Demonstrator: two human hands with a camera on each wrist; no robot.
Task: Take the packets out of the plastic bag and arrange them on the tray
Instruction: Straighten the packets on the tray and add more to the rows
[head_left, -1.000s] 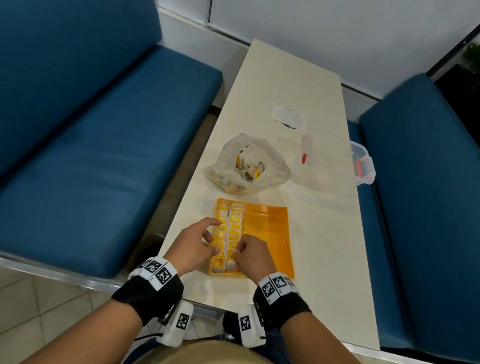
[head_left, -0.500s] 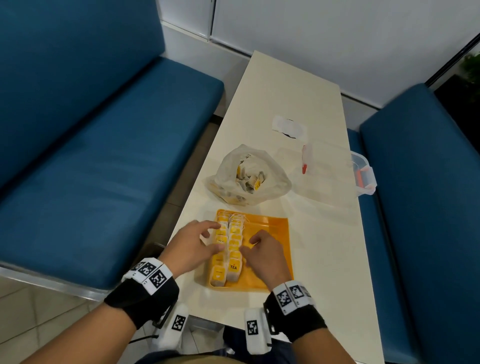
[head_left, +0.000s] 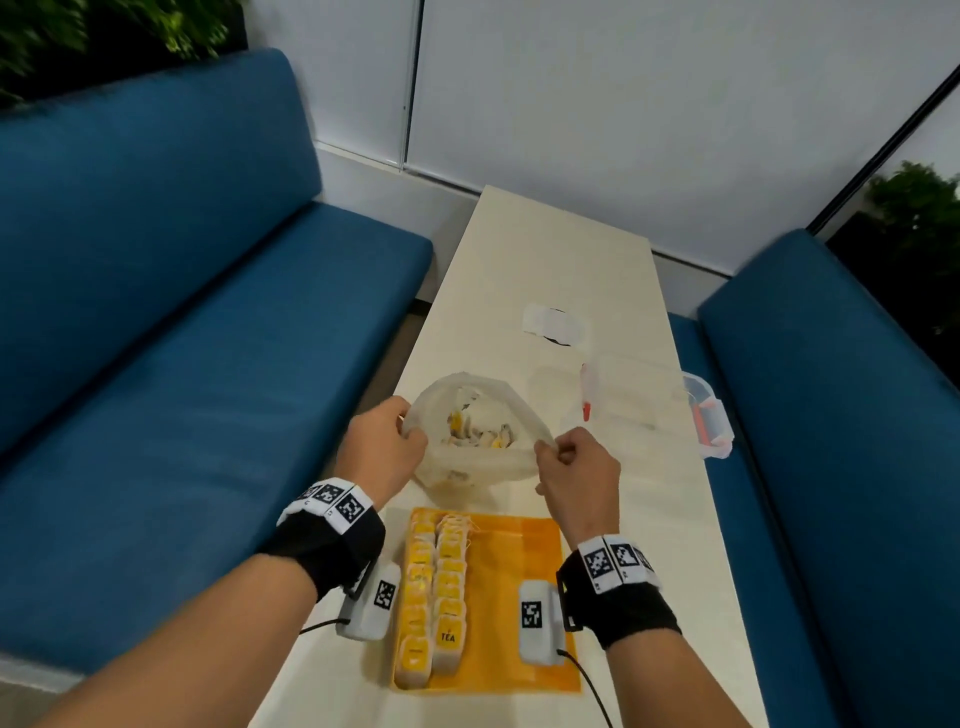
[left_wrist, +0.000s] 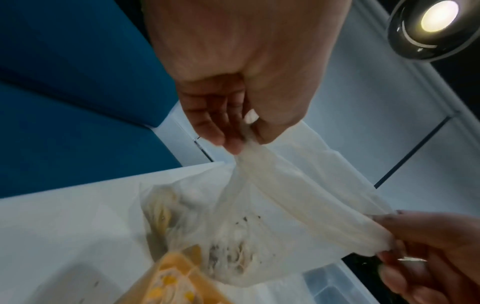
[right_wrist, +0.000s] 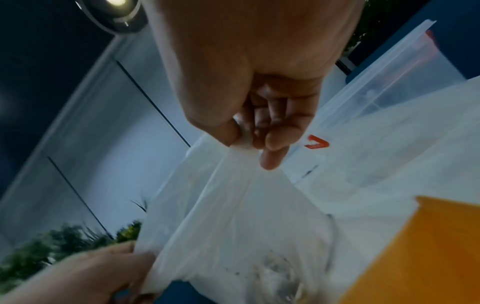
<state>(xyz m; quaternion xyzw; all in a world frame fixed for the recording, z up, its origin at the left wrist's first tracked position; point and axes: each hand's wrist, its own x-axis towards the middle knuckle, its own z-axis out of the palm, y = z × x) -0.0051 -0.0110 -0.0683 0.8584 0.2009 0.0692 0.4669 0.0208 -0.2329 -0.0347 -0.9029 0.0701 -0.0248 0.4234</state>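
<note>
A thin clear plastic bag (head_left: 485, 465) holding several yellow-and-white tea packets (head_left: 480, 434) stands on the table just beyond the orange tray (head_left: 524, 592). My left hand (head_left: 387, 447) pinches the bag's left rim and my right hand (head_left: 571, 467) pinches its right rim, stretching the mouth wide. The left wrist view shows the left hand (left_wrist: 241, 131) pinching the film of the bag (left_wrist: 272, 205); the right wrist view shows the right hand (right_wrist: 249, 139) doing the same on the bag (right_wrist: 246, 226). Two rows of packets (head_left: 436, 587) fill the tray's left side.
A clear lidded box (head_left: 649, 410) with red clips sits right of the bag, near the table's right edge. A white paper scrap (head_left: 553, 325) lies farther back. Blue benches (head_left: 182, 364) flank the narrow white table (head_left: 550, 260).
Both hands left the packets on the tray and moved forward to the bag, where each took hold of one side of its rim and pulled the mouth apart.
</note>
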